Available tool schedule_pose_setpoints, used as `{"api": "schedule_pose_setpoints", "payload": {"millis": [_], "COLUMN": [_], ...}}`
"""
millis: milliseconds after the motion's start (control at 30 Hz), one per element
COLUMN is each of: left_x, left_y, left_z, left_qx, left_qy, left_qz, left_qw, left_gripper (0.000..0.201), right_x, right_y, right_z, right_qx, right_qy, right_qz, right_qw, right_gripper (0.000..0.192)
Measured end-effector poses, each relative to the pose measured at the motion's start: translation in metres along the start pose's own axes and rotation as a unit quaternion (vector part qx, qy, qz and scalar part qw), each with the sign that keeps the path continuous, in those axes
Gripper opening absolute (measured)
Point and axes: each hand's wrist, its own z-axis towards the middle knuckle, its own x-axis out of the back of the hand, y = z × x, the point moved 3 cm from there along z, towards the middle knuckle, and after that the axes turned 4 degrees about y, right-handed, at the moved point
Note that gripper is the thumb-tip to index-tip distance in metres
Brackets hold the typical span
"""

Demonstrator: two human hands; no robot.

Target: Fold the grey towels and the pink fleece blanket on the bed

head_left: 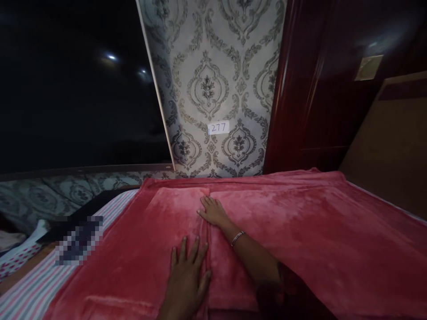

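A plush pinkish-red blanket (287, 231) lies spread over the surface before me, with folded layers meeting along a seam near the middle. My left hand (187, 275) rests flat on the blanket just left of that seam, fingers spread. Farther off, my right hand (213, 210) lies on the blanket at the seam's far end, its fingers stretched out and a bracelet (237, 238) on the wrist. Nothing is held in either hand.
A striped cloth (33, 293) shows beneath the blanket's left side, with a blurred dark patch on it. Behind stand a large black screen (76, 89), patterned wallpaper (207, 84) with a label (218, 127) reading 277, and a dark red door (320, 89). A cardboard box (393, 133) is at right.
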Motion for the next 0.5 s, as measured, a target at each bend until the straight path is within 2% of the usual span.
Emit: {"api": "schedule_pose_setpoints", "payload": {"millis": [200,333,433,500], "left_x": [-0.008,-0.009,-0.011,-0.014], "left_y": [-0.01,-0.016,-0.02,-0.026], "left_z": [-0.005,-0.005,-0.001,0.001], "left_qx": [-0.073,-0.096,-0.102,-0.104], "left_qy": [0.077,0.104,0.124,0.132], "left_qz": [-0.009,-0.013,-0.02,-0.039], "left_qw": [0.994,0.99,0.987,0.985], "left_gripper": [0.05,0.046,0.045,0.044], "right_x": [0.001,0.007,0.017,0.026], "right_y": [-0.001,-0.006,0.0,0.013], "right_z": [-0.001,-0.006,-0.019,-0.035], "right_qx": [0.009,0.022,0.045,0.064], "right_qy": [0.022,0.027,0.022,0.021], "right_qz": [-0.009,-0.02,-0.032,-0.044], "right_qw": [1.0,0.999,0.998,0.997], "right_gripper": [0.062,0.052,0.047,0.044]}}
